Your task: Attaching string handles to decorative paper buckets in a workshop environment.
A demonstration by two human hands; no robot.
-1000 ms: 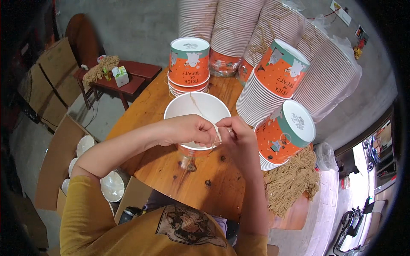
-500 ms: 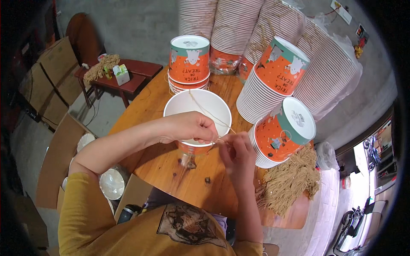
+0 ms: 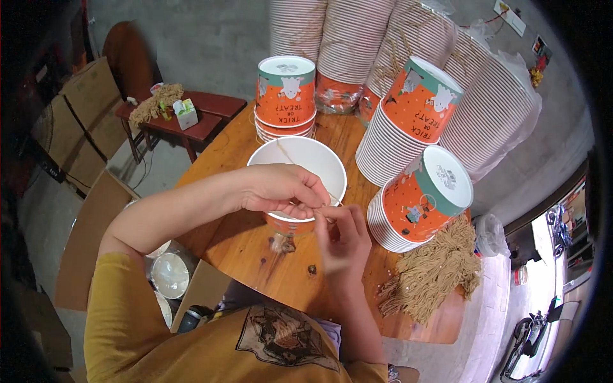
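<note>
Since the right hand (image 3: 345, 241) has come closer, its half-curled fingers meet the left hand (image 3: 282, 186), which pinches brown twine (image 3: 285, 152) (the right's own hold I cannot tell), by the near rim of the upright paper bucket (image 3: 319, 157); apparently, the twine still needs both hands.

Your left hand (image 3: 284, 188) arches over the bucket's (image 3: 319, 156) near rim, fingertips pinched! Your right hand (image 3: 345, 233) meets it there, fingers curled, wrist lower.

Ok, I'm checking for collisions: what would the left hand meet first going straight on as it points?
The left hand would probably meet the right hand first, at its fingers; whether they touch now is unclear.
</note>
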